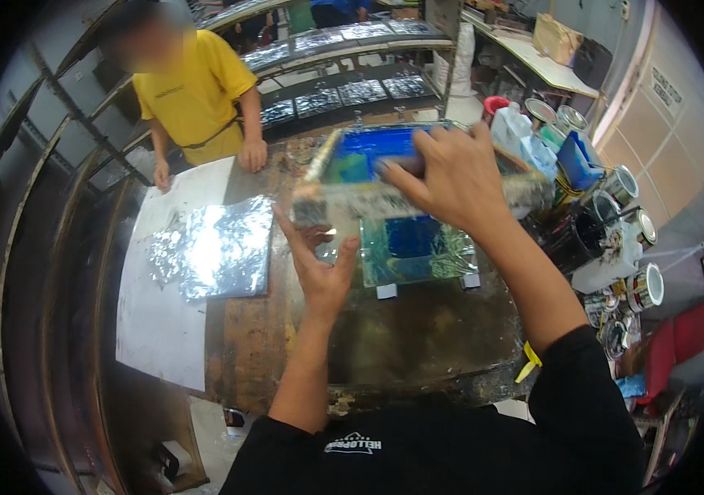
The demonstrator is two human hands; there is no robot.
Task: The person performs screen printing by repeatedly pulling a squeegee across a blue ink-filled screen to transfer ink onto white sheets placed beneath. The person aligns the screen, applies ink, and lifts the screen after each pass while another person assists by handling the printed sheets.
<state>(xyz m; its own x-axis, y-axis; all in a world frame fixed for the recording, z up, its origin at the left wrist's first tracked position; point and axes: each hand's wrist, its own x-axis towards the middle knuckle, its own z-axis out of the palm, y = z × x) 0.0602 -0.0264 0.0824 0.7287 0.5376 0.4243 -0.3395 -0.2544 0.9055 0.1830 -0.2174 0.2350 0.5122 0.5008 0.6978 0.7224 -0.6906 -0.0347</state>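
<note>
A screen-printing frame (426, 200) with blue ink (381, 153) on its mesh is tilted, its near edge above the table. My right hand (459, 177) is over the mesh with fingers curled round what looks like a squeegee (401, 168), mostly hidden and blurred. At the frame's near left corner is my left hand (320, 268), open, fingers spread; whether it touches the wood I cannot tell. Below the frame lies a clear, shiny sheet (419, 268) with a blue patch (414, 237). Two small white tabs (387, 291) sit along its near edge.
Left of me, a shiny silver sheet stack (228, 252) overlaps a white board (162, 330). A co-worker in a yellow shirt (199, 91) stands beyond it. Paint cans (620, 183) and jugs crowd the right side. A yellow tool (527, 363) lies at the table's right edge. Racks (343, 95) hold silver sheets behind.
</note>
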